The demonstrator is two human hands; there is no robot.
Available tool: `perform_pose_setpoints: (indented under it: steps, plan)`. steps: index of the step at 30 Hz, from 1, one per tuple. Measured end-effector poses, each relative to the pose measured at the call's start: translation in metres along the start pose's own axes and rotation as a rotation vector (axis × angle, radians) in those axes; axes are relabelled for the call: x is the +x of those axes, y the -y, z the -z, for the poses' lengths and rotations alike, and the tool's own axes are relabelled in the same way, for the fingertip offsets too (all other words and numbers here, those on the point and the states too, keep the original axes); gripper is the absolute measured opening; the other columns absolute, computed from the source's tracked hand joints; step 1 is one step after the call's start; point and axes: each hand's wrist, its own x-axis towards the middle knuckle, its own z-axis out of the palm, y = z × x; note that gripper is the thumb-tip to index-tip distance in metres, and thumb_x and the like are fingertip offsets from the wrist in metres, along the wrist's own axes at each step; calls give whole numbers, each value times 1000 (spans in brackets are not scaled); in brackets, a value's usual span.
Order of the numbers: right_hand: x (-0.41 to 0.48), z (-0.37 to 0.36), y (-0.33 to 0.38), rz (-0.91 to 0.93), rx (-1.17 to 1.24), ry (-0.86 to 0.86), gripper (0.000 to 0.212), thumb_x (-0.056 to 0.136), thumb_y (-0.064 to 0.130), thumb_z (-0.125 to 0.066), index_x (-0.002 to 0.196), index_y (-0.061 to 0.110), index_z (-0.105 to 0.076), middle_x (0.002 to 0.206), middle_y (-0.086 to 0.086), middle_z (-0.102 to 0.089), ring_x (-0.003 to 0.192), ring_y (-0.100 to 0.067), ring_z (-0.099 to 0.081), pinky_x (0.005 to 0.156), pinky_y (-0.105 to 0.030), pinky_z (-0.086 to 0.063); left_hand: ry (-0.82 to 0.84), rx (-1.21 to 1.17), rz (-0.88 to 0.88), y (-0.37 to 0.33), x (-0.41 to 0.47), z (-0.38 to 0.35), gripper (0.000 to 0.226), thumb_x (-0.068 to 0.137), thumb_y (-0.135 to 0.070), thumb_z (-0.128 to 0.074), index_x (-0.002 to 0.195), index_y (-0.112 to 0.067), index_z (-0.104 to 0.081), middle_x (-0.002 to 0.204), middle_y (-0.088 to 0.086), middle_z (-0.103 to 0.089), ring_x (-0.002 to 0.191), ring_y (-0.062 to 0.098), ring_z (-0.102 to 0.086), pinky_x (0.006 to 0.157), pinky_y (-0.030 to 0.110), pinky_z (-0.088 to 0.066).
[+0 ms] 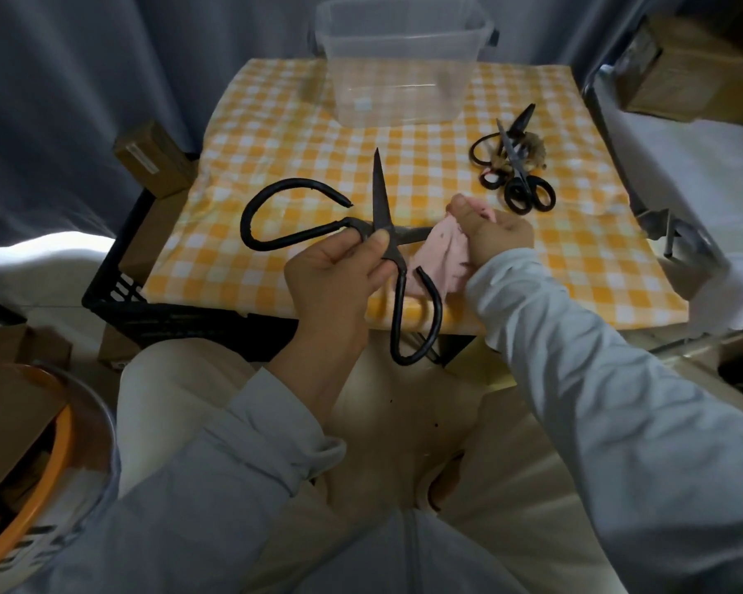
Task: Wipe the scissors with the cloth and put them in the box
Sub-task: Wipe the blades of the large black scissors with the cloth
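A pair of large black scissors (379, 195) is being held spread open above the near edge of the yellow-checked table (297, 135). One blade is pointing far and the other right. The scissors are being pinched at the pivot by the left hand (331, 280), with thumb and fingers curled around the metal. A pink cloth (442, 250) is being gripped by the right hand (496, 235), whose fingers are closed on the cloth. The cloth is being pressed around the right-pointing blade, so the wiping step appears to be under way, not finished. The far-pointing blade and the looped handles are being left uncovered at this moment.

At the far side of the table a clear plastic box (400, 79) is standing, and no scissors can be made out inside it. To the right, well apart from the hands, a pile of smaller scissors (515, 165) is lying on the table. By this judgement, most of the task is being left to do: this pair's wiping, its placing in the box, and the pile.
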Motion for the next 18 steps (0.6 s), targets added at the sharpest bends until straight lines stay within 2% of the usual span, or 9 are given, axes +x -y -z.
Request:
perform_pose_setpoints:
  steps: [3,5,6,7,9,12,15,16,18]
  plan:
    - [6,17,7,-67,-88,18,22,88,27,-62,81,7,-64,67,0,-61,59,-11,-58,54,-15,-50,-36,-5,-8,-3,6,7,20,80,2,-69,71,-14,-61,52,-11,-66,57,7,-67,58,21,-57]
    - [5,22,6,-74,-18,155,24,89,27,-60,83,5,-67,75,-8,-66,69,-20,-64,70,-25,-56,-56,-10,-9,-6,10,11,19,80,3,-70,73,-13,-61,56,-8,-68,57,8,-68,59,22,-58]
    - [3,22,4,-69,47,241,22,89,24,-59,82,5,-67,78,-12,-67,71,-23,-64,72,-31,-56,-60,-11,-4,-7,11,11,18,79,3,-70,74,-12,-61,61,-4,-69,57,9,-68,60,22,-58]
    - [0,21,3,-55,90,335,19,90,19,-58,83,3,-67,80,-16,-64,70,-24,-62,70,-33,-55,-61,-10,5,-6,11,11,18,79,3,-70,75,-12,-61,68,0,-69,58,10,-68,61,23,-58]
    - [-4,18,2,24,83,466,9,88,6,-57,91,-1,-64,77,-17,-62,64,-20,-60,62,-27,-54,-47,-4,17,-6,10,8,18,79,3,-70,77,-12,-60,74,3,-69,58,10,-68,61,23,-58]
    - [-5,11,4,176,-38,392,11,83,-5,-61,91,1,-64,60,4,-66,57,-7,-61,59,-19,-49,-17,-4,5,-4,8,5,19,80,3,-69,74,-13,-61,57,-7,-68,57,9,-68,60,22,-58]
    - [-3,5,-1,118,-10,306,7,84,-4,-61,90,-1,-63,51,8,-64,50,-4,-60,53,-16,-47,-5,16,-14,-1,6,3,22,80,4,-69,71,-15,-60,53,-11,-67,58,9,-68,60,22,-58]
    - [-1,5,-2,95,-26,262,11,84,0,-63,95,-3,-64,54,7,-65,52,-6,-61,55,-18,-49,-8,18,-12,0,5,3,22,80,4,-69,71,-14,-60,52,-11,-66,57,9,-68,59,22,-58]
    - [7,11,0,119,-187,202,24,85,10,-65,106,-2,-64,69,1,-67,67,-13,-63,69,-26,-54,-25,13,3,1,5,4,21,80,4,-69,71,-13,-60,52,-11,-66,56,8,-67,59,22,-58]
